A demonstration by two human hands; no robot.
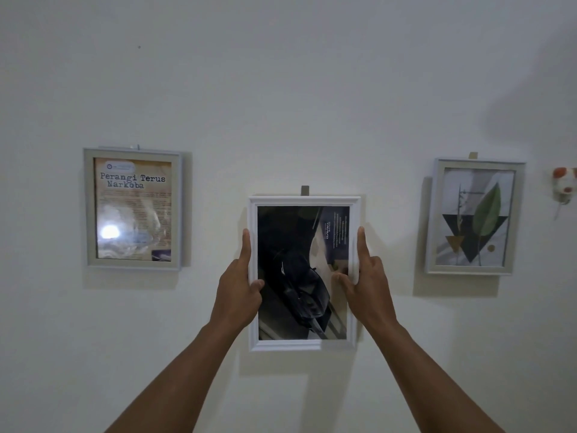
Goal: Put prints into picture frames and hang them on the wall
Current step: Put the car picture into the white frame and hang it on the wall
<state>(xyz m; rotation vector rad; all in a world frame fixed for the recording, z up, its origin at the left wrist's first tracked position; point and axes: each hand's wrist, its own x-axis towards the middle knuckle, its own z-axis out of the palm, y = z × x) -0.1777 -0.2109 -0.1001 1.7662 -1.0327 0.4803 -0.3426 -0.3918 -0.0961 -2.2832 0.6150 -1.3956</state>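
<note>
Poster [133,209] reads "Perangi Terus Narkoba"; held frame [304,200] illegible.

A single wide-angle view comes from a camera worn on the person's head. It faces a pale wall [281,89] almost square on, from about arm's reach. Both forearms enter at the bottom edge and rise toward the centre, where the left hand [240,285] and right hand [367,285] grip the sides of a white frame [304,200] in the middle of the view. The left grey frame [90,210] and the right grey frame [438,214] hang at mid-height on either side. A small ornament [564,182] is cut off by the right edge.
</note>
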